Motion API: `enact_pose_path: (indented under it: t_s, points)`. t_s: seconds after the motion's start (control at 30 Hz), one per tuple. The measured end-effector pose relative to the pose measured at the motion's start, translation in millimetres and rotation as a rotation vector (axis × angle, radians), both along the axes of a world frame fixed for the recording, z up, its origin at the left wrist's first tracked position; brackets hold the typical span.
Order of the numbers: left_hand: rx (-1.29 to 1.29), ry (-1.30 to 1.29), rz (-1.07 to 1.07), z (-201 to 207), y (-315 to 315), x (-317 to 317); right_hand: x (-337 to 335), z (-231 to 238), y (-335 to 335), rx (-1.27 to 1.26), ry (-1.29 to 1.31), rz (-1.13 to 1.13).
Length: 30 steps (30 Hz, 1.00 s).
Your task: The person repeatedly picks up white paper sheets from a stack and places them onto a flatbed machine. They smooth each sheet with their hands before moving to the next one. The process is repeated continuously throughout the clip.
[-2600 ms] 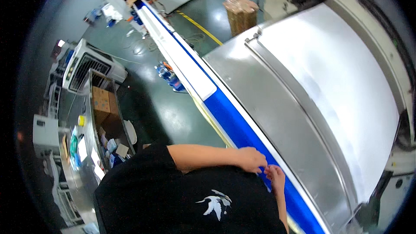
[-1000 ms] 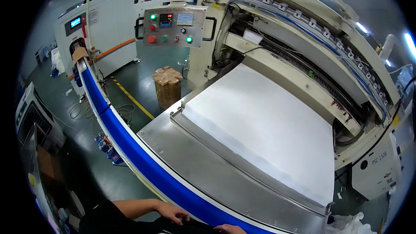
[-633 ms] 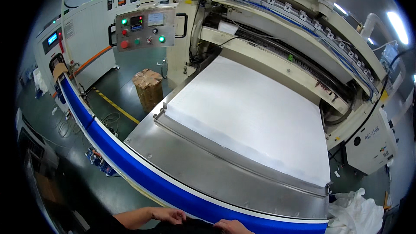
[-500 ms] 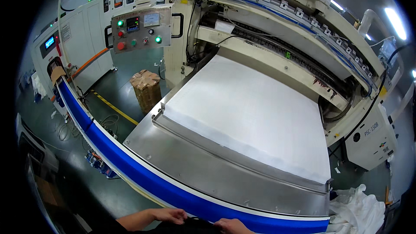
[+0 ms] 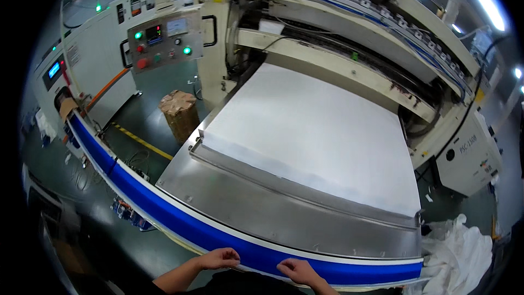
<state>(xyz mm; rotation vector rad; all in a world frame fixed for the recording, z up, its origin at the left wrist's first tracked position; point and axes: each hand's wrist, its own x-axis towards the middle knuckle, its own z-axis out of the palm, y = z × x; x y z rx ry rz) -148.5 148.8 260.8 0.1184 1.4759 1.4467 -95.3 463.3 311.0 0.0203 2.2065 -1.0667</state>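
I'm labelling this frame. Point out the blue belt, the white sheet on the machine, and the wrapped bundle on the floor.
blue belt (image 5: 180,223), head view, bare stretch left of the hands.
white sheet (image 5: 311,131), head view, middle of its flat surface.
wrapped bundle (image 5: 179,113), head view, its brown side.

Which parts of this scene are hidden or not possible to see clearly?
- Head view: the left hand and right hand rest on the blue belt; their palms face down, so any grip is hidden.
- The forearms are cut by the lower edge.
- The control panel buttons are too small to tell apart.
- The white sheet runs under the machine frame, hiding its far end.
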Motion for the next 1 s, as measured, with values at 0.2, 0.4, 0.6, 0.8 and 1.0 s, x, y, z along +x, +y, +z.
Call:
enact_pose_path:
  t_s: [0.2,0.4,0.6,0.8,1.0]
  points:
    - [-0.138,0.010,0.105,7,31,-7,-10,-14,-18,0.130,0.202,0.127]
    - [-0.315,0.340,0.022,5,59,-4,-7,-23,-43,0.158,0.202,0.252]
    - [-0.451,0.504,-0.147,19,72,-8,-2,-34,-35,0.129,0.255,0.207]
    - [-0.441,0.543,-0.072,19,92,-2,5,-33,-13,0.152,0.270,0.200]
    - [-0.490,0.589,-0.121,22,117,-1,0,-30,8,0.150,0.208,0.221]
